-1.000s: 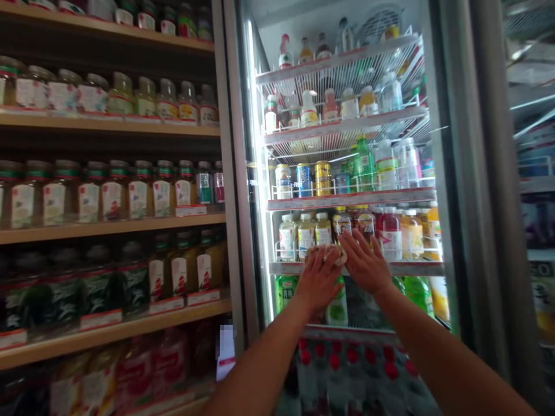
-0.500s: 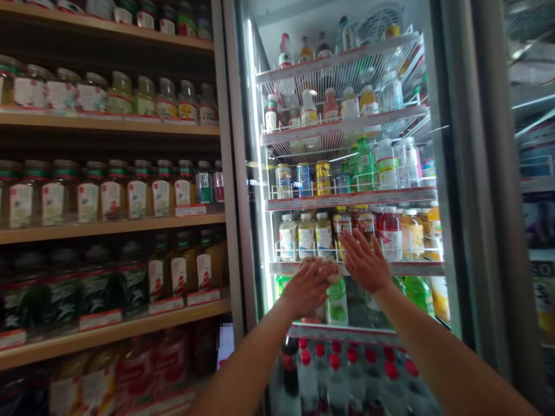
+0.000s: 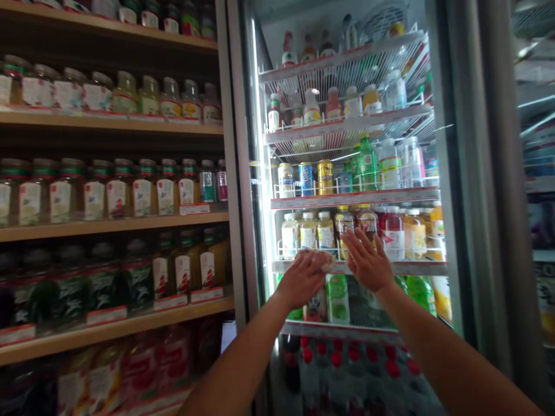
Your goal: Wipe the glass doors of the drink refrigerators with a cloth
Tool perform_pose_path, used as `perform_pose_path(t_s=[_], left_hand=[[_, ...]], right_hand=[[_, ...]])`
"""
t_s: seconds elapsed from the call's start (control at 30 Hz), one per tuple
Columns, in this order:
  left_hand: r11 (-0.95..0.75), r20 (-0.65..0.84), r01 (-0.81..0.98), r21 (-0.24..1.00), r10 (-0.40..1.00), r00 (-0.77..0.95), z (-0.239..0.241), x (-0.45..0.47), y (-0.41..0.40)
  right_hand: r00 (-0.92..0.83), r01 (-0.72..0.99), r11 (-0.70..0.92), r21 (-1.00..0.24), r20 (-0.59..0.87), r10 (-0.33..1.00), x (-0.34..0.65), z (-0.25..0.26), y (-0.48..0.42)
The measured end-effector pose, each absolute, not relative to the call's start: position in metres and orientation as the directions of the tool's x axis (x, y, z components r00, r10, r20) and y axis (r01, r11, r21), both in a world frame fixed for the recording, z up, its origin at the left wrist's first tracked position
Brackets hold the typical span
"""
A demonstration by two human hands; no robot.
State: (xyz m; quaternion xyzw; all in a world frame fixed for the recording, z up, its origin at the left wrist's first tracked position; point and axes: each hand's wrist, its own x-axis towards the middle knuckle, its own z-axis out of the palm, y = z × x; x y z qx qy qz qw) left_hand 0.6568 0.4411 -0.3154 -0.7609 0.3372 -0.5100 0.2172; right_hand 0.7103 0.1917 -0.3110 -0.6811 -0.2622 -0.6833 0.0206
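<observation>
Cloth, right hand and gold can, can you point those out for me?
Cloth (image 3: 328,262): head view, on its exposed right edge.
Right hand (image 3: 368,263): head view, on the back of the hand.
Gold can (image 3: 325,177): head view, on the middle of its front.

"What's beneath the left grip (image 3: 301,280)?"
"A pale, crumpled cloth (image 3: 328,261), mostly covered, its outline blurred."
"Behind the right grip (image 3: 368,263)?"
"Part of the fridge shelf (image 3: 416,268), at its front edge, plus a brown bottle's (image 3: 367,218) lower half."
"And the wooden shelf (image 3: 108,226)?"
"Its left end is cut off by the view's edge."
"Those red-capped bottles (image 3: 307,370) below?"
"Dim and blurred, their labels unreadable."
</observation>
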Motion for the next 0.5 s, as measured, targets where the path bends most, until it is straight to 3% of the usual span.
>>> perform_pose_path(t_s=[0.07, 0.13, 0.23, 0.3, 0.37, 0.43, 0.5], left_hand=[[-0.829, 0.795, -0.212, -0.517, -0.557, 0.241, -0.292, 0.659, 0.442], [-0.893, 0.867, -0.173, -0.415, -0.446, 0.221, -0.288, 0.66, 0.441], [-0.8, 0.776, -0.251, -0.545, -0.595, 0.211, -0.323, 0.656, 0.438], [-0.6, 0.567, -0.354, -0.718, -0.798, 0.202, -0.349, 0.653, 0.439], [-0.497, 0.449, -0.393, -0.773, -0.868, 0.213, -0.355, 0.651, 0.444], [-0.604, 0.55, -0.344, -0.72, -0.797, 0.249, -0.338, 0.653, 0.45], [-0.781, 0.738, -0.247, -0.573, -0.623, 0.26, -0.312, 0.656, 0.456]], right_hand=[[-0.071, 0.388, -0.86, 0.331, 0.941, 0.33, 0.711, -0.311, 0.192], [-0.07, 0.391, -0.858, 0.332, 0.941, 0.332, 0.711, -0.311, 0.191], [-0.068, 0.394, -0.858, 0.33, 0.941, 0.331, 0.71, -0.311, 0.191], [-0.068, 0.395, -0.859, 0.327, 0.942, 0.328, 0.71, -0.311, 0.192], [-0.07, 0.396, -0.858, 0.327, 0.943, 0.327, 0.709, -0.311, 0.192], [-0.076, 0.394, -0.858, 0.329, 0.942, 0.326, 0.709, -0.31, 0.192], [-0.078, 0.394, -0.858, 0.33, 0.942, 0.326, 0.709, -0.31, 0.192]])
